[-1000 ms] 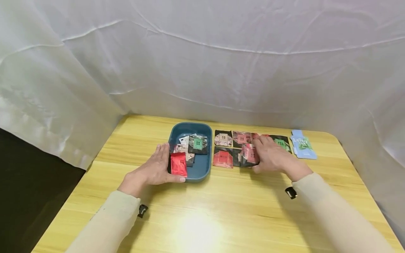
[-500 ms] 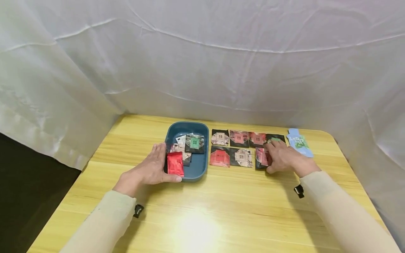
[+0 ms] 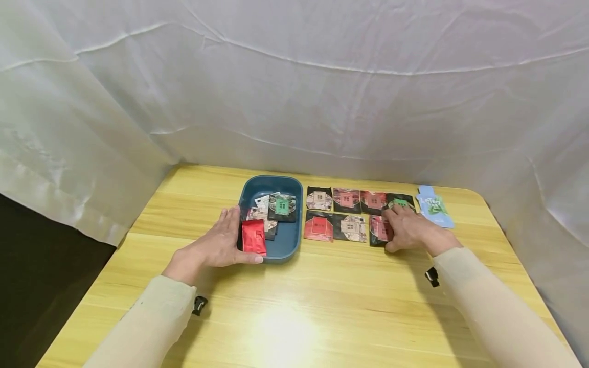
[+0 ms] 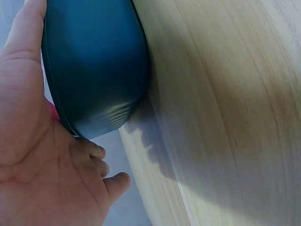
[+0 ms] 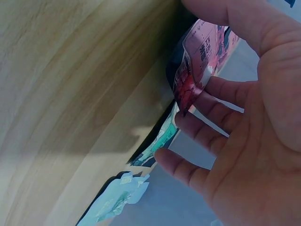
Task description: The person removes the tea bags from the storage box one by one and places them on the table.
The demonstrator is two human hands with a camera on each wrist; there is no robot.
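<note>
My left hand rests against the near left corner of a blue plastic box, fingers along its left side, thumb at the front rim. Inside, a red sachet leans by that hand, beside a black sachet with a green label and other sachets underneath. My right hand holds a pink-and-black sachet at the right end of the front row, thumb at its near edge. In the right wrist view this sachet looks bent up from the table. The fingers partly cover a green-labelled sachet behind.
Two rows of flat sachets lie right of the box, among them a red-labelled one and a cream-labelled one. A light blue pouch lies at the far right. A white cloth hangs behind the wooden table.
My right hand has carried the pink-and-black sachet rightward from over the cream-labelled one to the front row's end, then stayed nearly still. The left hand keeps its place on the box.
</note>
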